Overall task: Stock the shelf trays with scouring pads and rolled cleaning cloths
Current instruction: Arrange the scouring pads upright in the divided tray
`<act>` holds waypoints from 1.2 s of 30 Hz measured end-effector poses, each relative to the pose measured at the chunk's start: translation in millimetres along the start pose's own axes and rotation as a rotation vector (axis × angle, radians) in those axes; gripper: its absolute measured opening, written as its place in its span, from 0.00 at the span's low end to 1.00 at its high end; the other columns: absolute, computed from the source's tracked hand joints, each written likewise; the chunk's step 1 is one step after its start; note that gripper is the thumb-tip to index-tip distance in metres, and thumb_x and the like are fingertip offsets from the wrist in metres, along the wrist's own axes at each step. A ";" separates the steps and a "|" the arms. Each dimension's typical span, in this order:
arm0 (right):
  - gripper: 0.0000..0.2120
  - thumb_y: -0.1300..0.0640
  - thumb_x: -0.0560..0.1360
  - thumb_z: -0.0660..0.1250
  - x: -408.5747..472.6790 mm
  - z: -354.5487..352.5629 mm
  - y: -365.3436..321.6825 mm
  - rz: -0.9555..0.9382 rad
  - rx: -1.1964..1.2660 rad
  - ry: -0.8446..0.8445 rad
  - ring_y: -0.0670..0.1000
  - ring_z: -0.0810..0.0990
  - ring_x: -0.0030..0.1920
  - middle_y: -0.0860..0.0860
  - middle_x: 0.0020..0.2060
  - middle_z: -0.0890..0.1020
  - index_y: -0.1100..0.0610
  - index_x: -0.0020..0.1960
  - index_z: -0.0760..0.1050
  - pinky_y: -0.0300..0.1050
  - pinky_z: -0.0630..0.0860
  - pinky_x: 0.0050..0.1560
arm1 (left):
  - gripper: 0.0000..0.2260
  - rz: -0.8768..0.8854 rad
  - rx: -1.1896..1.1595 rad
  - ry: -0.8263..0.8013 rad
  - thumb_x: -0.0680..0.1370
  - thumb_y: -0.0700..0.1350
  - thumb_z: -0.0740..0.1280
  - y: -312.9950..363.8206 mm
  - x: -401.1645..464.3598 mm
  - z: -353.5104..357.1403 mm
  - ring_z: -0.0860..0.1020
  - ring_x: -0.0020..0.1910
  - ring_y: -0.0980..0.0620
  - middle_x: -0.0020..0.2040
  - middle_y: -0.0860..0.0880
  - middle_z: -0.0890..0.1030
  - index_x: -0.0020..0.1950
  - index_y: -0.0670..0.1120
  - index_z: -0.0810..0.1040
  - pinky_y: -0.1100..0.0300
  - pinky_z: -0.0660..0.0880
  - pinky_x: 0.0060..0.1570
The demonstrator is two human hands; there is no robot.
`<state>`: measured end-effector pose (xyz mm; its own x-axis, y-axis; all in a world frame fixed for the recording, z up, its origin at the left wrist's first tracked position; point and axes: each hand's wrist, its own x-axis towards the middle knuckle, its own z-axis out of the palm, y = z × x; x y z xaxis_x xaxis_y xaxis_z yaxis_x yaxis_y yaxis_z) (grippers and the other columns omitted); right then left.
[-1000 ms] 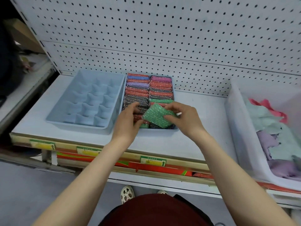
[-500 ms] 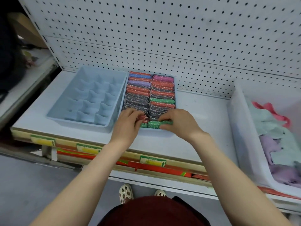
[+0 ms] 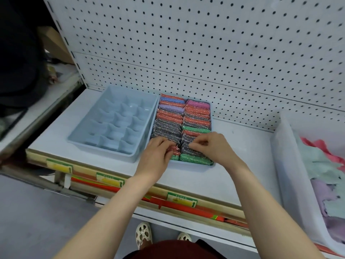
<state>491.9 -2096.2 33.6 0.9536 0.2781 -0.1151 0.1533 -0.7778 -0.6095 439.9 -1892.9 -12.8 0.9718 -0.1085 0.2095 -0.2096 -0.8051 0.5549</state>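
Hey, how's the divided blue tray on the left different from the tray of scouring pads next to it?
The divided tray shows only bare cells; the pad tray is packed with two rows of scouring pads standing on edge. Nothing touches the divided tray, while the left hand and right hand rest fingers on the pad tray's front pads. Both are pale blue and sit side by side on the white shelf.

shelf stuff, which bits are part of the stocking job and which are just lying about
Job:
pad tray
pads
green pad
divider tray
cloth bin
cloths
left hand
right hand

Lying about:
pegboard
price tags
cardboard box
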 end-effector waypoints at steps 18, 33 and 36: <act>0.07 0.54 0.80 0.60 31.2 -22.8 11.4 0.572 0.108 0.210 0.59 0.79 0.47 0.55 0.43 0.78 0.58 0.49 0.70 0.52 0.76 0.45 | 0.12 0.050 -0.056 0.073 0.79 0.43 0.66 -43.2 41.9 -55.1 0.74 0.57 0.53 0.58 0.52 0.77 0.62 0.49 0.79 0.62 0.68 0.56; 0.07 0.60 0.78 0.65 12.5 -83.3 -9.5 0.471 0.554 0.293 0.55 0.75 0.37 0.59 0.36 0.78 0.64 0.46 0.73 0.47 0.71 0.42 | 0.14 -0.159 -0.513 -0.220 0.69 0.50 0.66 -38.5 51.5 -71.9 0.81 0.54 0.58 0.50 0.56 0.85 0.52 0.49 0.83 0.58 0.77 0.52; 0.07 0.59 0.79 0.65 14.7 -85.1 -15.0 0.455 0.552 0.302 0.53 0.73 0.34 0.57 0.33 0.77 0.61 0.43 0.73 0.46 0.70 0.40 | 0.12 -0.302 -0.780 -0.084 0.83 0.48 0.59 -21.5 64.5 -104.9 0.81 0.39 0.63 0.38 0.58 0.84 0.50 0.49 0.82 0.68 0.77 0.41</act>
<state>525.7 -2128.4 107.8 0.9333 -0.2282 -0.2773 -0.3458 -0.3630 -0.8652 495.7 -1821.4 73.3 0.9965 -0.0209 -0.0807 0.0758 -0.1759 0.9815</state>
